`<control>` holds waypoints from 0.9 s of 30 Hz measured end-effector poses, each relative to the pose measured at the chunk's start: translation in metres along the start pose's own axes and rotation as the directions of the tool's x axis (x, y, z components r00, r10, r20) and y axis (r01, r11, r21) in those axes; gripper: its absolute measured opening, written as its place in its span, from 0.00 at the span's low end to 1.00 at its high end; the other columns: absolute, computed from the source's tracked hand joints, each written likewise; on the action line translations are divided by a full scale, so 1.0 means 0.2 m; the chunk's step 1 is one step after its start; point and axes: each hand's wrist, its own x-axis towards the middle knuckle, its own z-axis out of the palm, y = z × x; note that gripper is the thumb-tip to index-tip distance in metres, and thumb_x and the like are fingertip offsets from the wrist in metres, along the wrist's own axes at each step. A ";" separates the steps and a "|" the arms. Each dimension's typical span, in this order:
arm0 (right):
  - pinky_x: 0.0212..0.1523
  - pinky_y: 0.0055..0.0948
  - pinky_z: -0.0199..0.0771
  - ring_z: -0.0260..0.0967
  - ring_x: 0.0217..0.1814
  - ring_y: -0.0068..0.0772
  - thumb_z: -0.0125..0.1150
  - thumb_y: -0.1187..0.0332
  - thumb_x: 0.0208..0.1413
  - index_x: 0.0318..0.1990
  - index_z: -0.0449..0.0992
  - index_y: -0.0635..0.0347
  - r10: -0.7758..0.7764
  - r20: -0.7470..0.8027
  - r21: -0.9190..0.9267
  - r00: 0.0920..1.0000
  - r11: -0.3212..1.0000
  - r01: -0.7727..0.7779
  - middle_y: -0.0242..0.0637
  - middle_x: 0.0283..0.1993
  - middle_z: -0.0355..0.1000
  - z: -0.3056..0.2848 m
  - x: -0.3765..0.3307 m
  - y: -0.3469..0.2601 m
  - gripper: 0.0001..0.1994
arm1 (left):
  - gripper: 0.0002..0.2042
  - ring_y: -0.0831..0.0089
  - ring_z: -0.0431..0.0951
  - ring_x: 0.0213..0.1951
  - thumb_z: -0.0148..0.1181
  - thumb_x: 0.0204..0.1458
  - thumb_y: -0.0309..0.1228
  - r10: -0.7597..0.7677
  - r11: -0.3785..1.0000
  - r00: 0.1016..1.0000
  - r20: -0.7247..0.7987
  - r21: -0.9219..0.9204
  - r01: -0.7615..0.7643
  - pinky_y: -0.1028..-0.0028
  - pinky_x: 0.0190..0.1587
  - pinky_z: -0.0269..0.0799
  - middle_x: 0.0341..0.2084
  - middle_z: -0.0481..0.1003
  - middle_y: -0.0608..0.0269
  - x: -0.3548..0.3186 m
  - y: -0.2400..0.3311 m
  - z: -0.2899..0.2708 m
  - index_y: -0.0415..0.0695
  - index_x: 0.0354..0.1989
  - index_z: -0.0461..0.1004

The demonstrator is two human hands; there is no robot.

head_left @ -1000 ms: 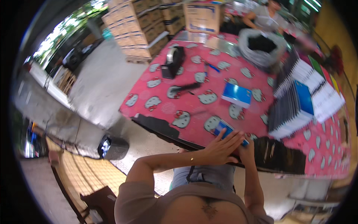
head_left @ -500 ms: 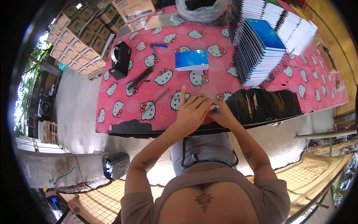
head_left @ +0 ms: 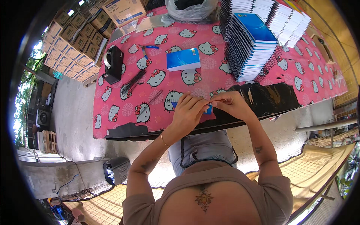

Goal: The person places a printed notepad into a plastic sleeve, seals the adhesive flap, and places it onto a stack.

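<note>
A small blue notebook point(head_left: 209, 109) is at the table's near edge, mostly hidden under my left hand point(head_left: 186, 113). My left hand is closed over it, fingers bent and pressed together. Past the hand's left side shows a bit of blue cover with a dark coil end point(head_left: 168, 100). My right hand point(head_left: 233, 105) pinches with thumb and forefinger at the notebook's right end, touching the left fingertips; what lies in the pinch is too small to make out. Farther back lies another blue notebook point(head_left: 183, 60), with white page edges toward me.
A tall stack of spiral notebooks point(head_left: 247, 48) stands at the right. Loose black coils point(head_left: 134, 80), blue-handled pliers point(head_left: 150, 47) and a black box-shaped tool point(head_left: 114, 64) lie left. A plastic bag point(head_left: 192, 13) sits at the back. Torn black covering point(head_left: 262, 103) edges the pink table.
My right hand has opened outward from a tight curl into a raised pinch. The left forefinger, stretched out before, is now bent with the others. The whole view has shifted slightly.
</note>
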 end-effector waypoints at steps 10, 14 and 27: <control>0.41 0.22 0.77 0.75 0.37 0.20 0.64 0.76 0.58 0.41 0.80 0.68 -0.028 0.038 0.075 0.999 0.997 0.026 0.35 0.36 0.78 0.00 0.02 0.03 0.06 | 0.11 0.58 0.76 0.39 0.67 0.51 0.27 -0.021 0.998 1.000 0.008 -0.066 0.021 0.62 0.42 0.70 0.37 0.77 0.59 0.01 0.02 -0.03 0.41 0.43 0.77; 0.38 0.24 0.76 0.75 0.34 0.25 0.64 0.78 0.53 0.36 0.76 0.67 -0.191 -0.031 -0.072 0.981 0.980 0.188 0.37 0.33 0.75 0.05 0.02 0.04 0.05 | 0.13 0.56 0.75 0.39 0.66 0.51 0.28 -0.030 0.999 0.999 0.035 -0.014 0.030 0.63 0.41 0.69 0.37 0.76 0.59 0.01 0.02 -0.05 0.42 0.45 0.77; 0.55 0.40 0.70 0.73 0.51 0.49 0.64 0.75 0.53 0.48 0.78 0.62 -0.689 -0.470 -0.657 0.552 0.691 0.302 0.48 0.49 0.75 -0.05 -0.11 -0.34 0.14 | 0.14 0.58 0.75 0.37 0.62 0.47 0.20 0.067 0.990 0.998 0.006 0.126 -0.067 0.61 0.40 0.71 0.33 0.77 0.58 0.40 0.06 -0.35 0.43 0.44 0.77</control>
